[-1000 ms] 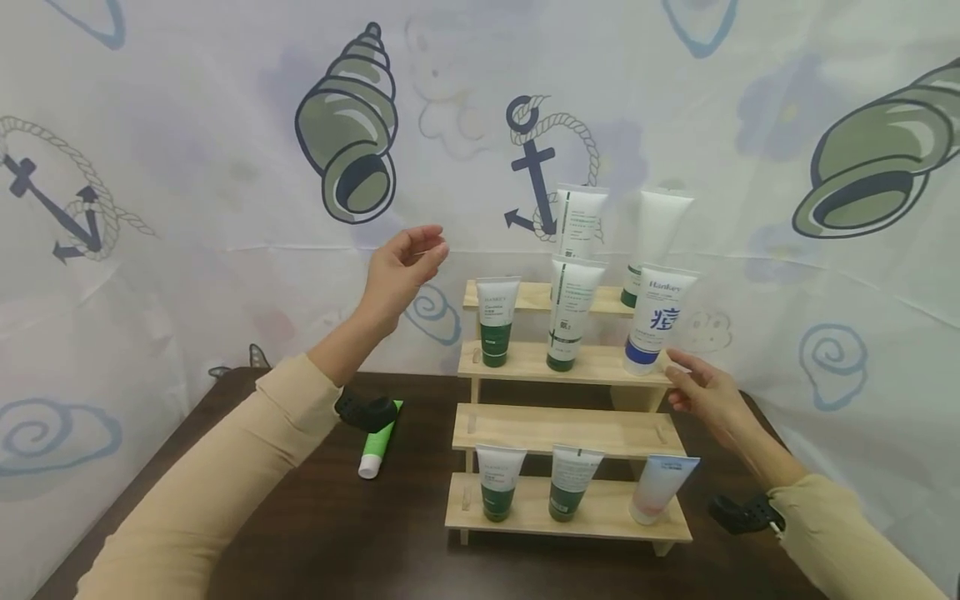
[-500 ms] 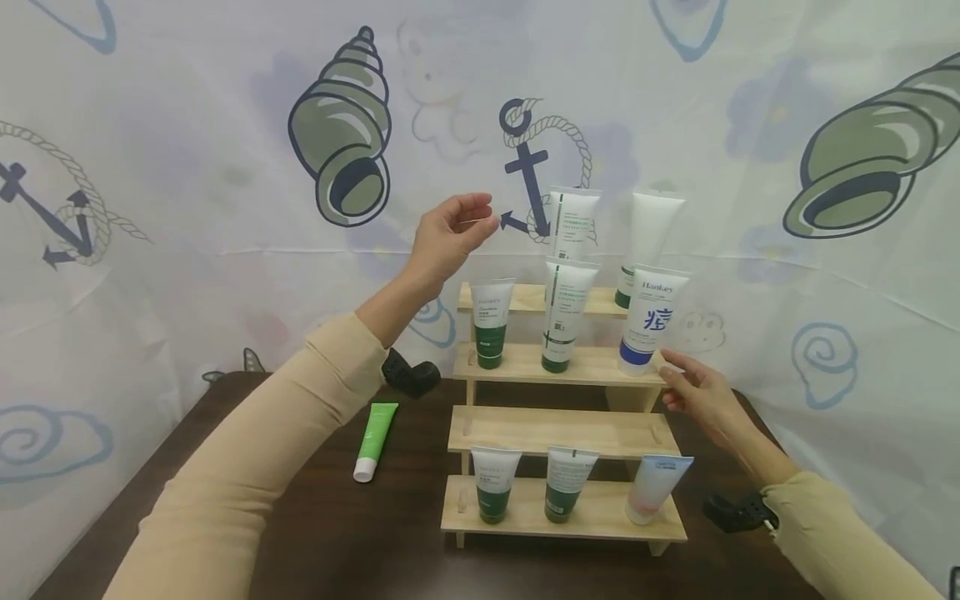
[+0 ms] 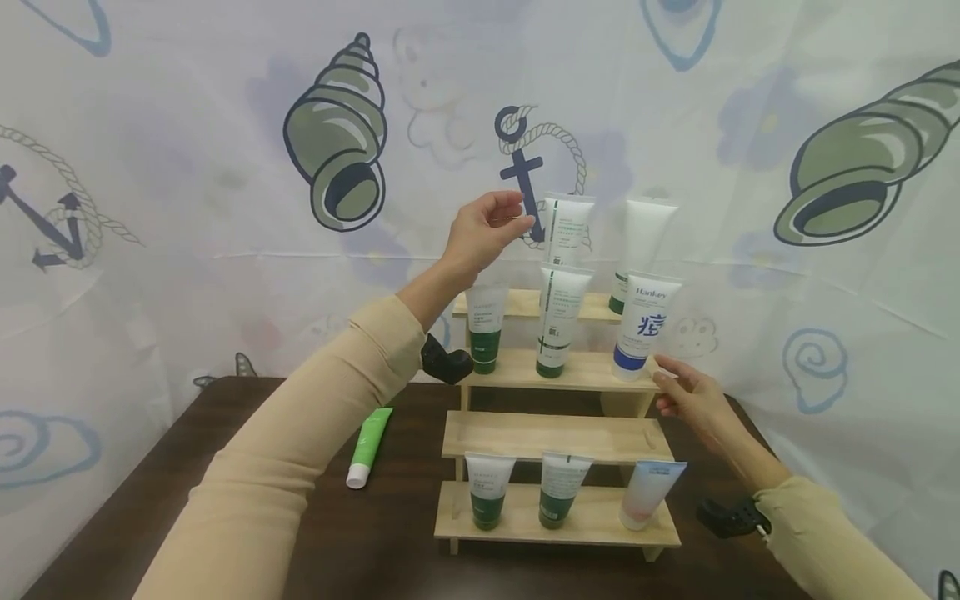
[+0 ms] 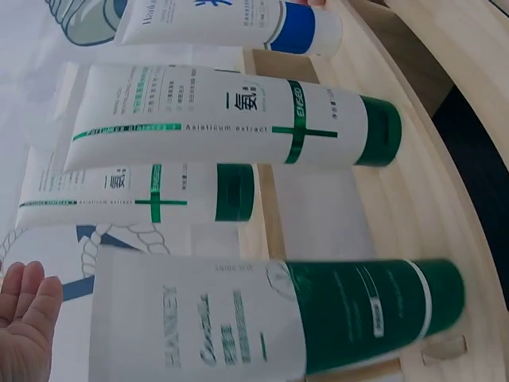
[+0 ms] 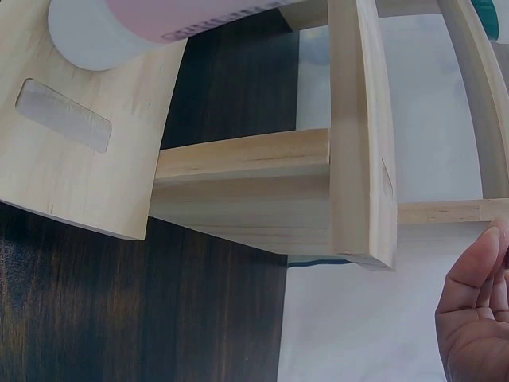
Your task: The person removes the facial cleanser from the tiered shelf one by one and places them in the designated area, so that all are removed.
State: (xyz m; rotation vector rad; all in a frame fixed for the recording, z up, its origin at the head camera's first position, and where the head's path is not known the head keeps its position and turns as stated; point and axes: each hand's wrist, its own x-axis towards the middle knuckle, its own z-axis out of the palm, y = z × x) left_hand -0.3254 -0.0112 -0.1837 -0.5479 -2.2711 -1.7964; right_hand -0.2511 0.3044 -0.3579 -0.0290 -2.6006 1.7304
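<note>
My left hand (image 3: 483, 237), holding nothing, hovers with loosely bent fingers just left of a tall white-and-green tube (image 3: 568, 229) on the top tier. In the left wrist view its fingers (image 4: 36, 294) are apart from the tubes. My right hand (image 3: 693, 404) pinches the right end of the wooden display rack (image 3: 600, 371), by the white tube with the blue band (image 3: 647, 321). In the right wrist view its thumb (image 5: 477, 255) meets a wooden edge. Also on that tier stand a slim white-and-green tube (image 3: 562, 317) and a shorter green-based one (image 3: 486, 325).
A second white tube (image 3: 645, 242) stands on the top tier. The lowest tier carries two white-and-green tubes and a pink-and-blue tube (image 3: 651, 493). A green tube (image 3: 369, 446) lies on the dark table (image 3: 322, 542) at left. Patterned cloth (image 3: 225, 167) hangs behind.
My left hand has moved right, and up at first, to the top-tier tube. The right hand stays at the rack's end. The head view has shifted slightly.
</note>
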